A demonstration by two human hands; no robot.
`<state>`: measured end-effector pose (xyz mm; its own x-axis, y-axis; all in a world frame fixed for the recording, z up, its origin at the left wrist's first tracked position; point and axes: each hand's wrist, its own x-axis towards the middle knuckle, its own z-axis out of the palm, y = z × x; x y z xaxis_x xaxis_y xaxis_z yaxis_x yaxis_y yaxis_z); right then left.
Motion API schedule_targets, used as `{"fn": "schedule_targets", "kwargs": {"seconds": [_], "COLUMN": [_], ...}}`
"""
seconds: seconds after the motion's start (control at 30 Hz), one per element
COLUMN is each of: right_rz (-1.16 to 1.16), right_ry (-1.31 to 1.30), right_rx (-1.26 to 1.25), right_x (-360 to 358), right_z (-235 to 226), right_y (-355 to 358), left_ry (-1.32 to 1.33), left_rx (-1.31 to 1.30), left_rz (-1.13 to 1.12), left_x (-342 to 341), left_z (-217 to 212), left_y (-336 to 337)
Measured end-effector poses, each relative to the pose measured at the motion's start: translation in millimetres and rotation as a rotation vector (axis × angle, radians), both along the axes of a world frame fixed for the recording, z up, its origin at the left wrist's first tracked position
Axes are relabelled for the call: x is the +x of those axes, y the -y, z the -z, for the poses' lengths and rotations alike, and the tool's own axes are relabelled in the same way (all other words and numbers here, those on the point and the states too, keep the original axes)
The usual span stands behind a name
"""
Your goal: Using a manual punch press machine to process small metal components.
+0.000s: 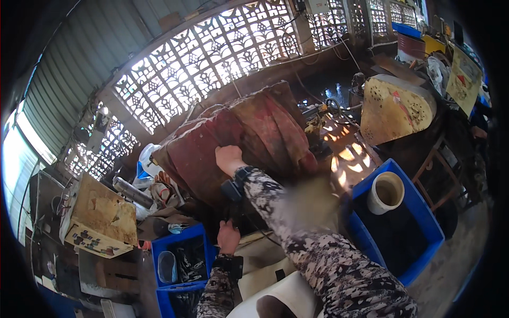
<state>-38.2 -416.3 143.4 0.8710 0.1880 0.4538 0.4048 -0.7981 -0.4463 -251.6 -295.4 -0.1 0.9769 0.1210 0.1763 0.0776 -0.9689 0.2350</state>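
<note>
A dirty dark-red cloth lies draped in folds over something bulky in front of me. My right hand reaches forward across the middle and is closed on the cloth's front face. Lower and nearer to me, my left hand is in front of the dark space below the cloth. Its fingers are curled, and what they hold, if anything, is lost in shadow. A dark strap-on device sits at my right wrist, and another at my left. Both sleeves are camouflage-patterned.
Blue bins with dark small parts stand left of my left hand. At the right, a blue crate holds a cream bucket. A stained control box stands far left, a yellowed machine cover back right. Behind runs a lattice wall.
</note>
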Motion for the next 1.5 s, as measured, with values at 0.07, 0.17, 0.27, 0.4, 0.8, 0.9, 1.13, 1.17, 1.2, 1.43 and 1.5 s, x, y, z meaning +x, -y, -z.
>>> {"fn": "schedule_targets", "kwargs": {"seconds": [0.07,0.17,0.27,0.4,0.8,0.9,1.13,1.17,1.2,1.43,1.5], "right_rz": [-0.045,-0.165,-0.236,-0.362,-0.604,-0.634,-0.672,-0.718,-0.721,-0.529,-0.354], "right_ry": [0.05,0.196,0.247,0.255,0.167,0.161,-0.004,-0.088,-0.084,-0.39,-0.402], "right_rx": [-0.093,-0.121,-0.123,-0.129,-0.226,-0.229,-0.29,-0.303,-0.308,-0.023,0.086], "right_x": [-16,-61,-122,-185,-258,-263,-255,-254,-252,-231,-221], "right_z": [1,3,11,43,108,106,96,89,80,65,69], "right_y": [9,34,64,88,137,136,137,139,139,143,138], "left_ry": [0.046,0.1,0.184,0.318,0.005,0.011,0.017,0.026,0.03,-0.029,0.004], "left_rx": [-0.063,-0.133,-0.152,-0.136,0.016,0.122,0.237,0.226,0.224,0.147,0.128], "left_rz": [0.047,0.09,0.041,0.026,0.228,0.279,0.374,0.381,0.377,0.119,0.063], "left_x": [-3,0,7,20,25,39,76,77,76,46,26], "left_z": [5,11,5,-5,-7,0,41,47,51,20,-9], "left_y": [-2,-14,-19,-17,9,-4,-14,-17,-22,-9,2]}}
